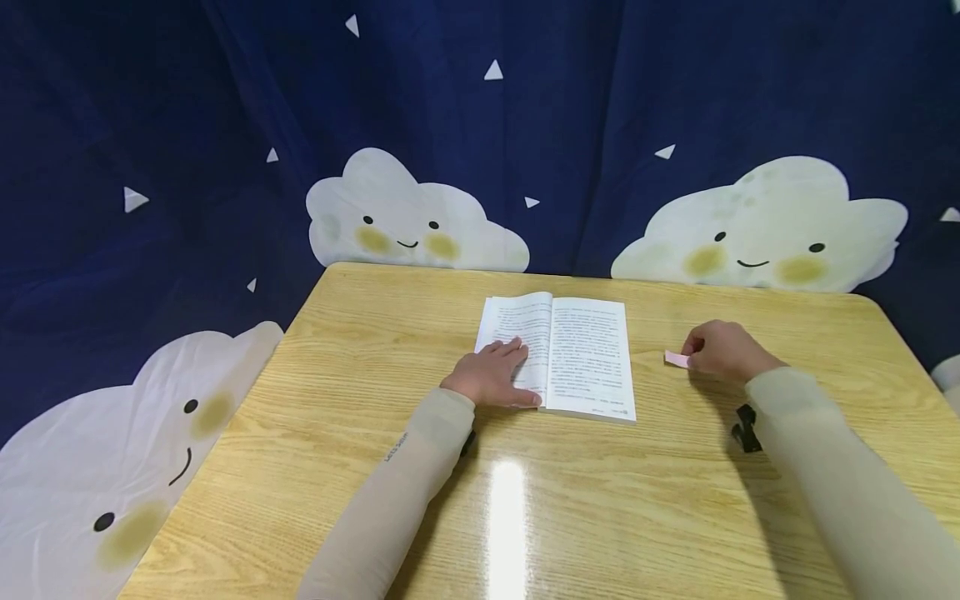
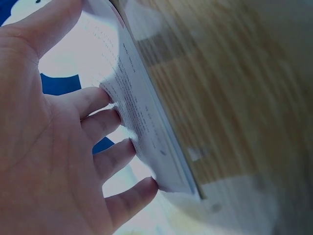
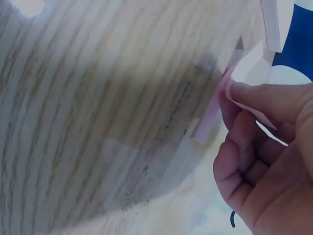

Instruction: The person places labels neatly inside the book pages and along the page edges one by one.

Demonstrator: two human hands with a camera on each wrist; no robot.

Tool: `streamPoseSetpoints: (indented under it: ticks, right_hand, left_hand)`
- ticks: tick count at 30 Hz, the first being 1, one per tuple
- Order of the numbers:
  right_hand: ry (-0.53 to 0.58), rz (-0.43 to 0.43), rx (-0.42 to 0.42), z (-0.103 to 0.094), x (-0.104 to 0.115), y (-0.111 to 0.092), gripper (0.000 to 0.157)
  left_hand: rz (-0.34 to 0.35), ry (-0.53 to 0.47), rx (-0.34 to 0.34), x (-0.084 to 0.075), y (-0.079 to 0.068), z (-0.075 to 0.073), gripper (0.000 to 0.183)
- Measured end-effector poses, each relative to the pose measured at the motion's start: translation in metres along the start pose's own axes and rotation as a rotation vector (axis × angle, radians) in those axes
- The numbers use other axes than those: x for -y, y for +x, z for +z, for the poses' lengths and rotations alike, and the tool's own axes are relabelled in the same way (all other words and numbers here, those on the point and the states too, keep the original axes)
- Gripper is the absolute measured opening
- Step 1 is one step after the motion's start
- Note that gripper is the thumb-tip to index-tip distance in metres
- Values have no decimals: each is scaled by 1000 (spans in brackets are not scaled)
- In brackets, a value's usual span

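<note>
An open book (image 1: 588,354) with printed pages lies on the wooden table. My left hand (image 1: 491,375) rests on its left page, fingers spread and thumb at the lower edge near the spine. In the left wrist view, the fingertips (image 2: 145,188) touch the page (image 2: 132,93). To the right of the book, my right hand (image 1: 723,350) pinches a pink slip of paper (image 1: 677,359) between thumb and fingers. Seen from the right wrist, the pink slip (image 3: 210,117) is bent, with a paler part (image 3: 252,61) beyond the thumb; the other fingers are curled into the palm.
The wooden table (image 1: 375,350) has rounded far corners. Behind it hangs a dark blue curtain (image 1: 577,100) printed with smiling clouds and small white triangles. A black wrist mount (image 1: 746,429) sits at the right sleeve.
</note>
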State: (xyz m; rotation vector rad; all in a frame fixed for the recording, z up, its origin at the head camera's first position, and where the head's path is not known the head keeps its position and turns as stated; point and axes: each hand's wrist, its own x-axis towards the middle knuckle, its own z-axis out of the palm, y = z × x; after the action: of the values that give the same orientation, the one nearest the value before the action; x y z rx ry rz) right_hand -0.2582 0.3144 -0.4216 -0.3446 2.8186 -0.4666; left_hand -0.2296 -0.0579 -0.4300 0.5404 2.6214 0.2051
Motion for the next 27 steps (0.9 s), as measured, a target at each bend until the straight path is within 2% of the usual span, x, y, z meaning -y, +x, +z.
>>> streamPoseSetpoints:
  ticks: [8,27]
  right_hand:
    - [-14,-12,-14,6,7,2,10]
    - [11,35,12,6,8,2,15]
  left_hand:
    - [2,-8,-4,1,-1,1,94]
    - [-12,-6,-5,-1,-2,0,95]
